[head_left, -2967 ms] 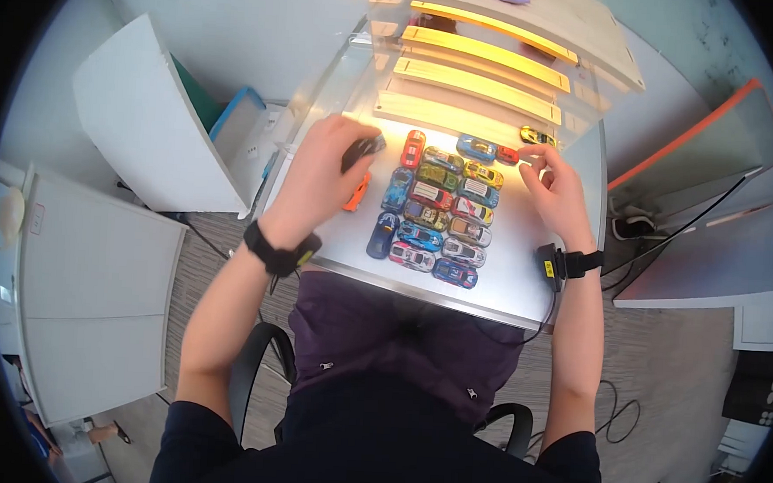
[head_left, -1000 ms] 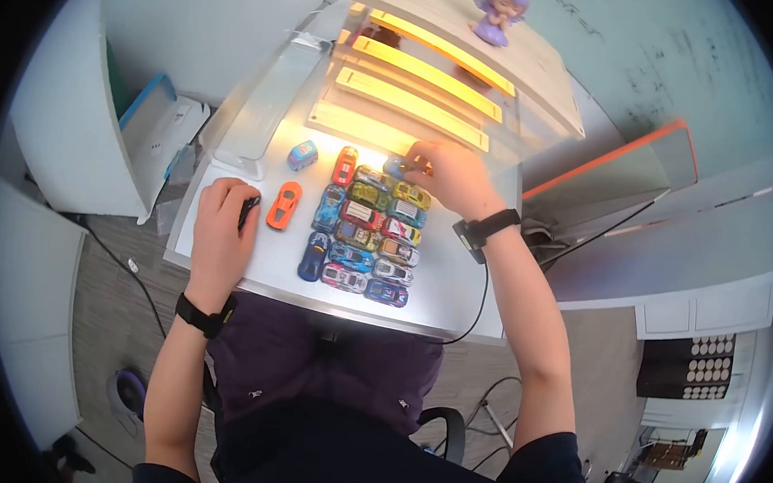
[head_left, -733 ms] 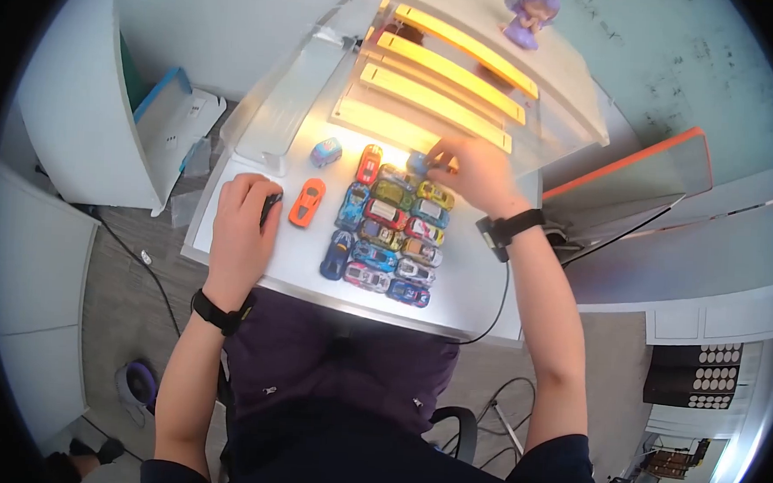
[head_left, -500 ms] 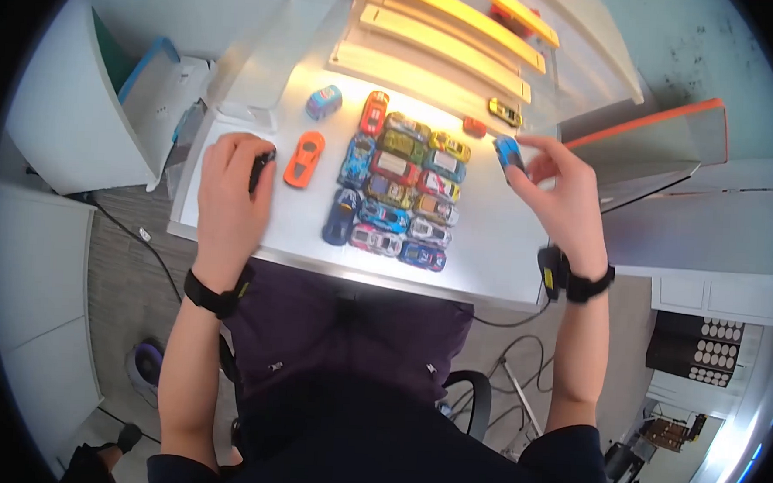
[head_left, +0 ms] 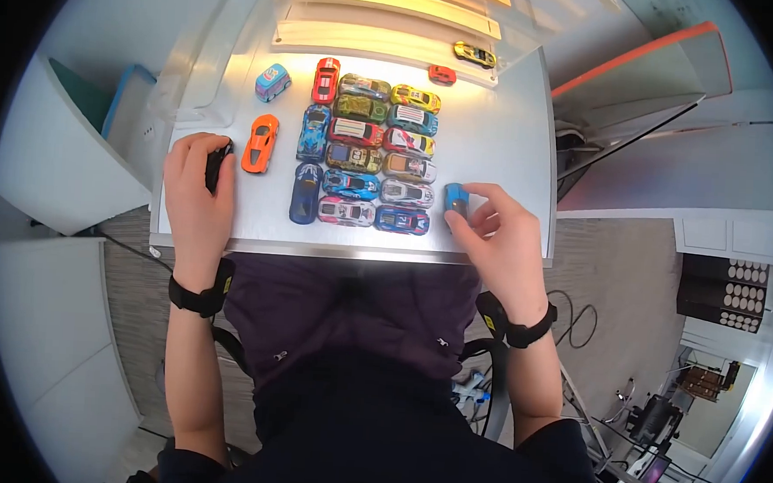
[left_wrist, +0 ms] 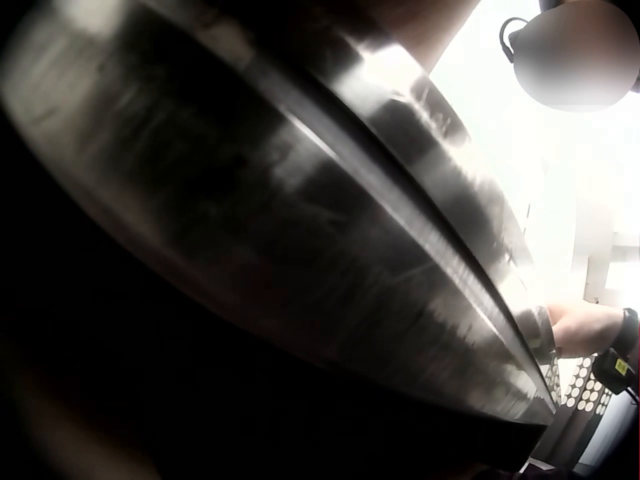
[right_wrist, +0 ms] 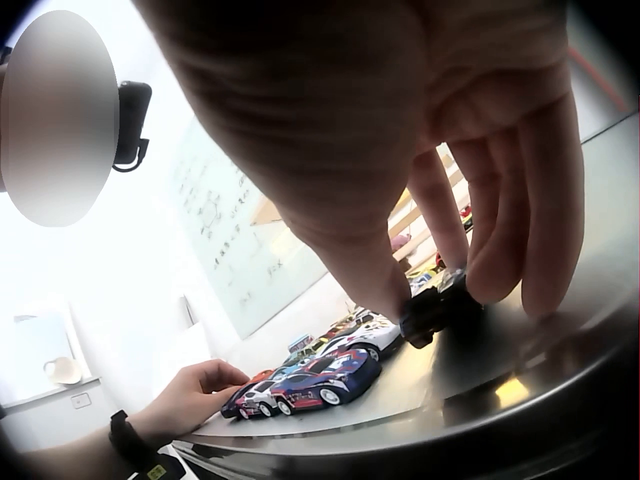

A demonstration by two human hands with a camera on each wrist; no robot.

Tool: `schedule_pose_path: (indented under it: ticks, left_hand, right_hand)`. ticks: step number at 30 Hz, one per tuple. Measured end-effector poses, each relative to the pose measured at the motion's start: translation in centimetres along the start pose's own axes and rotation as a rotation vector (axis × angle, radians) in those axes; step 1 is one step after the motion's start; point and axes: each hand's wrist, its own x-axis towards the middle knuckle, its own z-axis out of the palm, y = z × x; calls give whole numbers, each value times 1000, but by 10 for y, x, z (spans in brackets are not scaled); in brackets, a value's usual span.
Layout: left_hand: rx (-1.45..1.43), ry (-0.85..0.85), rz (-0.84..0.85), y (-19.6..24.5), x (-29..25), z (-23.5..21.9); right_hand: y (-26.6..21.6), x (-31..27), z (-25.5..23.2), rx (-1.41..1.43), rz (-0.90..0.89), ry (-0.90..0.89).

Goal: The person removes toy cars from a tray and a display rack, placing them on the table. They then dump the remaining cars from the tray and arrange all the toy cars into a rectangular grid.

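In the head view my left hand holds a black toy car near the table's left front edge. An orange toy car lies just right of that hand. My right hand pinches a blue toy car between thumb and fingers, at the front right of a tight block of several toy cars. The nearest of the block is a dark blue racing toy car. In the right wrist view the pinched car shows dark, low over the metal surface. The left wrist view shows mostly the blurred table edge; the black car is hidden there.
A small blue-and-pink toy van stands at the back left. A small red toy car and a yellow toy car are by the lit wooden shelf. A clear plastic cover borders the left side.
My right hand has carried the blue car from beside the shelf toward the front, right of the block. My left hand has moved left and forward to the table's edge, still holding the black car.
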Motion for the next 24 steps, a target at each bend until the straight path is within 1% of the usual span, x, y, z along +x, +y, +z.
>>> schedule_pose_path:
  ticks: [5, 11, 19, 24]
  left_hand:
    - [20, 10, 16, -1, 1, 0]
    - [-18, 6, 5, -3, -1, 2]
    - [22, 9, 27, 0, 1, -1]
    - [-18, 12, 15, 0, 0, 0]
  right_hand:
    - [2, 0, 5, 42, -77, -10]
    - [2, -1, 2, 59, -66, -57]
    - [-2, -3, 2, 62, -75, -64]
    - [0, -3, 3, 65, -89, -61]
